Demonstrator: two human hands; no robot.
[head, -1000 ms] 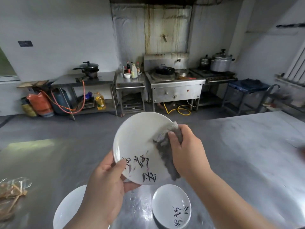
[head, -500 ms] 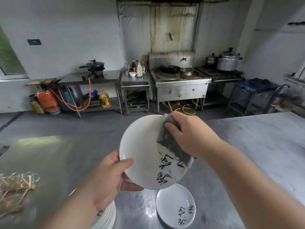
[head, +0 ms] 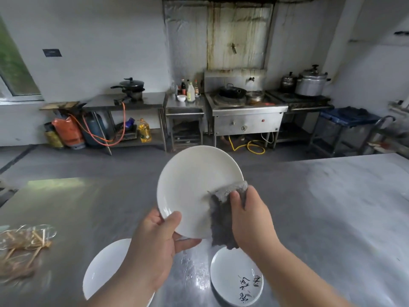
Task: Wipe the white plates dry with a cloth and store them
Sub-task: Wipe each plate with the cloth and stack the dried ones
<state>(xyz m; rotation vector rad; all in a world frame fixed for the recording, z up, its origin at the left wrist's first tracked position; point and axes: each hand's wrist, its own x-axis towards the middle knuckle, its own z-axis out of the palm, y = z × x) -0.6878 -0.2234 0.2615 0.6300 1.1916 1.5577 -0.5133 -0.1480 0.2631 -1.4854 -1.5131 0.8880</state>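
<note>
Wiping looks to be the step in hand: a person holds one white plate [head: 194, 185] up over a steel tabletop [head: 321, 218], tilted w/ its face toward the camera, and has a dark grey cloth [head: 221, 224] on its lower right part. The left hand [head: 155, 247] grips the plate at the lower left rim, thumb laid on the face, other fingers curled behind & under. The right hand [head: 252, 218] pinches the cloth against the plate's right rim, thumb on the front. The cloth seems to wrap over the edge, and its loose end hangs below the plate. What the right fingers do behind the plate can't be told. Upper & left parts of the face show bare white, no cloth on them. On the tabletop below lie a marked plate [head: 236, 280] w/ dark brush characters, flat, just under the right wrist, and a plain plate [head: 104, 269] at lower left, partly hidden by the left forearm; whether it tops a stack isn't clear. The tabletop btwn them glistens, prob. wet. Judgement: task is midway at best, and this plate is not yet stored. The next move prob. calls for turning the plate in the left hand so the cloth reaches the rest of the rim & the back, w/ a firm grip, since a damp glazed plate may slip.
</note>
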